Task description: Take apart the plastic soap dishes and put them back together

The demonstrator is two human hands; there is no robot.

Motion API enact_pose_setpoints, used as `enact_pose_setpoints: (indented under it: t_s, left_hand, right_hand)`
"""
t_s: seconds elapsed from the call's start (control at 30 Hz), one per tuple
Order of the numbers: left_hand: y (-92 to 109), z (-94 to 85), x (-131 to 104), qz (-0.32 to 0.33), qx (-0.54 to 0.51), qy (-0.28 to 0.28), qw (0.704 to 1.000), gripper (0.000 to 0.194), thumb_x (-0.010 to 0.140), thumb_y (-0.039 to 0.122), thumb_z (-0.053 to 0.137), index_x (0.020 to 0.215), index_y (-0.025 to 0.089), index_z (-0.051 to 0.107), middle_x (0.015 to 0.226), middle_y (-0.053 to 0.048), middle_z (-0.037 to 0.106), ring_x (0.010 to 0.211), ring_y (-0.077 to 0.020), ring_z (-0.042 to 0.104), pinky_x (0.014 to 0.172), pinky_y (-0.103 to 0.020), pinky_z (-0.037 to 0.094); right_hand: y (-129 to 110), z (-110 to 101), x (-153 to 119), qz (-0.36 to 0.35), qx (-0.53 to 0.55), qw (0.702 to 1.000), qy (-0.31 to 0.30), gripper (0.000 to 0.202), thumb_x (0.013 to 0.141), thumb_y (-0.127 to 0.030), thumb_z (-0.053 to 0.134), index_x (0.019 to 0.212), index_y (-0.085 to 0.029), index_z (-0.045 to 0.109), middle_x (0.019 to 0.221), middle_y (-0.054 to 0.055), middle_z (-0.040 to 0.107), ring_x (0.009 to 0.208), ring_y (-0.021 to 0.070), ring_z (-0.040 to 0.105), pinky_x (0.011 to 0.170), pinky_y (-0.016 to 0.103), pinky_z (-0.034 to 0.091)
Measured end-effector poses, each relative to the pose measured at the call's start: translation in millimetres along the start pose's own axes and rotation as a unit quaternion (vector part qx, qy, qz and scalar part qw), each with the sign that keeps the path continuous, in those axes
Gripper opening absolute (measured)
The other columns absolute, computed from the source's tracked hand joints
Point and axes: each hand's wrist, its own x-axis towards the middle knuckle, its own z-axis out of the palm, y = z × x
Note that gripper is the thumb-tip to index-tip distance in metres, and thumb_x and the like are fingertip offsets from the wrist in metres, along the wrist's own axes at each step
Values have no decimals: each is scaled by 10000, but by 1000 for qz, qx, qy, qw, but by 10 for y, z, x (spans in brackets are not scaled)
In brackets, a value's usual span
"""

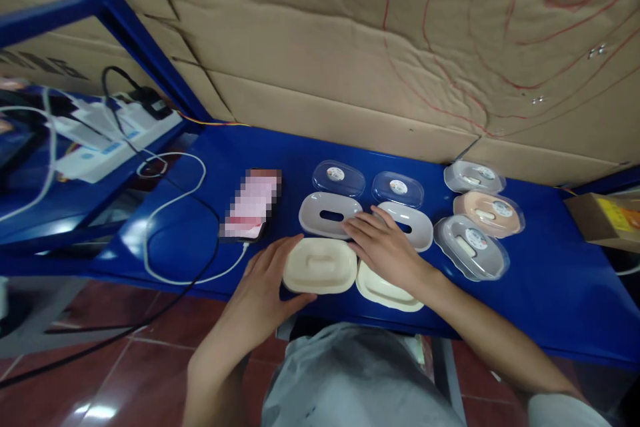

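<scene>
My left hand rests at the left end of a cream oval dish with a raised middle bar. Its fingers lie near the back edge and the thumb near the front edge, spread apart. My right hand reaches in from the right with fingers stretched out. Its fingertips are at the right end of a pale grey dish with a slot, and its thumb is by the cream dish's back right corner. Partly under this hand are a second grey dish and a second cream dish.
Two clear lids with round stickers lie behind the grey dishes. Several lidded boxes stand at the right. A phone on a white cable lies left. A power strip, cardboard wall and small carton surround the blue table.
</scene>
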Motion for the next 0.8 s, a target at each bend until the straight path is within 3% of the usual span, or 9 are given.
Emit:
enact_pose_setpoints:
  t_s: [0.07, 0.13, 0.2, 0.27, 0.37, 0.47, 0.57, 0.67, 0.8]
  left_hand:
    - [37, 25, 31, -18, -105, 7, 994, 911, 795, 463, 882, 1573, 362, 418, 1591, -115, 515, 1448, -390, 532, 1175, -603, 457]
    - [45, 84, 86, -48, -236, 14, 971, 968, 766, 462, 911, 1585, 373, 401, 1586, -116, 519, 1406, -368, 582, 1147, -562, 504]
    - [35, 172, 159, -83, -362, 32, 928, 1000, 736, 423, 938, 1582, 371, 405, 1561, -114, 555, 1343, -344, 642, 1104, -516, 553]
    - [30, 264, 234, -107, -454, 70, 882, 1011, 700, 369, 963, 1564, 359, 439, 1575, -107, 555, 1338, -332, 650, 1078, -468, 578]
    - [65, 360, 313, -108, -538, 126, 826, 1025, 671, 274, 976, 1560, 354, 473, 1611, -92, 533, 1406, -315, 601, 1091, -395, 568]
    - [146, 406, 339, -127, -600, 143, 777, 1057, 672, 210, 970, 1584, 375, 462, 1541, -76, 611, 1383, -275, 622, 1060, -323, 574]
    - [228, 447, 345, -152, -646, 172, 728, 878, 727, 240, 945, 1515, 338, 572, 1454, -67, 686, 1359, -249, 640, 1073, -294, 562]
    - [275, 480, 353, -158, -677, 163, 700, 604, 834, 318, 876, 1404, 281, 679, 1394, -90, 723, 1308, -271, 673, 1079, -381, 584]
    - [284, 477, 371, -156, -699, 147, 683, 500, 906, 332, 813, 1388, 321, 682, 1397, -84, 724, 1277, -297, 692, 1026, -500, 621]
  right_hand:
    - [79, 49, 74, 23, 55, 998, 30, 286, 1079, -210, 558, 1314, -224, 721, 1314, 82, 772, 1286, 282, 680, 1146, 528, 525]
    - [133, 43, 72, 55, 129, 986, 87, 260, 1085, -234, 562, 1279, -240, 736, 1268, 79, 783, 1221, 261, 708, 1066, 480, 579]
    - [138, -7, 25, 82, 195, 967, 140, 248, 1083, -243, 576, 1277, -247, 731, 1249, 81, 783, 1185, 243, 719, 1034, 454, 595]
    - [93, -63, -31, 74, 239, 956, 152, 239, 1077, -237, 593, 1277, -253, 725, 1234, 79, 782, 1180, 232, 719, 1033, 440, 594]
    - [-9, -88, -77, 8, 245, 965, 93, 256, 1078, -227, 591, 1310, -246, 700, 1243, 77, 778, 1206, 233, 703, 1055, 445, 581]
    - [-77, -33, -70, -34, 202, 978, 23, 276, 1080, -180, 558, 1320, -228, 685, 1256, 82, 767, 1213, 242, 689, 1053, 462, 577]
    - [-91, 36, -47, -48, 170, 984, -8, 337, 1051, -84, 531, 1326, -213, 676, 1279, 91, 754, 1241, 249, 674, 1074, 469, 568]
    - [-82, 28, -56, -58, 142, 988, -14, 384, 1036, -59, 523, 1367, -202, 656, 1323, 105, 735, 1295, 253, 648, 1127, 476, 547]
    - [-46, -154, -120, -53, 99, 994, -9, 375, 1076, -219, 547, 1446, -213, 609, 1396, 123, 697, 1351, 280, 617, 1162, 533, 524]
